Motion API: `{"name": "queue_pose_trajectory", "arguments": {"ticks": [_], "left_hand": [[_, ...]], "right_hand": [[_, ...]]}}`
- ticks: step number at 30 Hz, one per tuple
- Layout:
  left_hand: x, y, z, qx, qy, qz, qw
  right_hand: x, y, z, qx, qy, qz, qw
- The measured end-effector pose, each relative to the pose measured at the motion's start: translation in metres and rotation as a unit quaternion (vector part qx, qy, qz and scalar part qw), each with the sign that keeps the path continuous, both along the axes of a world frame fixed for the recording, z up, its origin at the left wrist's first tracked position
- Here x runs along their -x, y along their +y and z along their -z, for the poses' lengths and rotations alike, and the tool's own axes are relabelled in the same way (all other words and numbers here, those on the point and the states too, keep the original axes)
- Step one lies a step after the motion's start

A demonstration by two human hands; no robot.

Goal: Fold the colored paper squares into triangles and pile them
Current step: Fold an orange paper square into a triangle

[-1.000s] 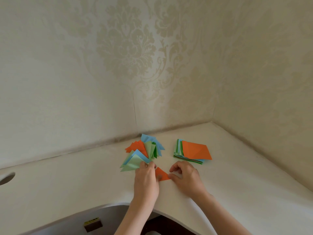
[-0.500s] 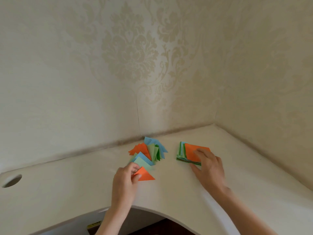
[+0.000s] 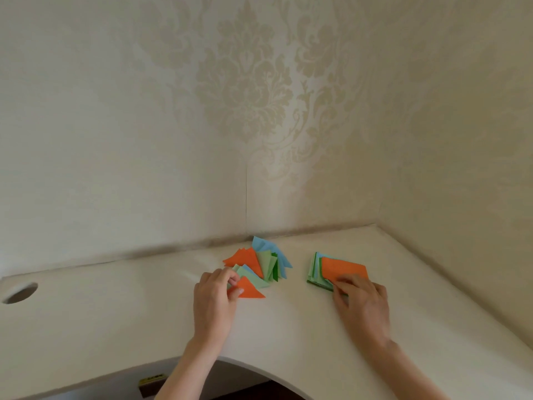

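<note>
A loose pile of folded triangles (image 3: 261, 262) in orange, blue and green lies on the white desk near the back wall. At its near edge sits a folded orange triangle (image 3: 250, 290), which my left hand (image 3: 215, 298) pinches by its left corner. To the right lies a stack of unfolded paper squares (image 3: 321, 271) with an orange square (image 3: 344, 268) on top. My right hand (image 3: 362, 303) rests on the stack's near edge, its fingertips curled onto the orange sheet.
The white desk (image 3: 115, 313) fits into a corner of patterned wallpaper. A round cable hole (image 3: 19, 292) is at the far left. The desk's front edge curves inward around me, with a dark gap (image 3: 259, 391) below.
My left hand carried the folded orange triangle left to the near edge of the pile. My right hand left it and moved right onto the stack of squares.
</note>
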State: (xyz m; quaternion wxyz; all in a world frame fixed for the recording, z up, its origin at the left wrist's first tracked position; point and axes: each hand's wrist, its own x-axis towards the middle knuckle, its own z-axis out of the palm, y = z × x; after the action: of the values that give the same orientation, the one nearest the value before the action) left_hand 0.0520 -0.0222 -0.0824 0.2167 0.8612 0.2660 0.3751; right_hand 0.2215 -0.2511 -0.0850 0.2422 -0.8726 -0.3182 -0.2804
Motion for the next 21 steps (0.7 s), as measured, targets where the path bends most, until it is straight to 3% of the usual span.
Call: {"name": "queue_pose_trajectory", "arguments": {"ticks": [8,14,17,21], "left_hand": [[0.001,0.005,0.006,-0.008,0.002,0.009,1.000],[0.002,-0.001,0.004,-0.050,0.011,0.005,0.999],[0.003,-0.010,0.000,-0.071,0.015,0.005,0.997],[0.006,-0.033,-0.007,-0.080,-0.009,0.072,0.994]], "right_hand": [[0.000,-0.005,-0.006,-0.030,0.054,-0.005,0.998],[0.017,-0.013,-0.033,-0.130,-0.076,-0.062,0.987],[0.037,-0.006,-0.040,-0.116,-0.130,-0.135,0.975],[0.058,0.009,-0.024,-0.063,-0.118,-0.207,0.969]]}}
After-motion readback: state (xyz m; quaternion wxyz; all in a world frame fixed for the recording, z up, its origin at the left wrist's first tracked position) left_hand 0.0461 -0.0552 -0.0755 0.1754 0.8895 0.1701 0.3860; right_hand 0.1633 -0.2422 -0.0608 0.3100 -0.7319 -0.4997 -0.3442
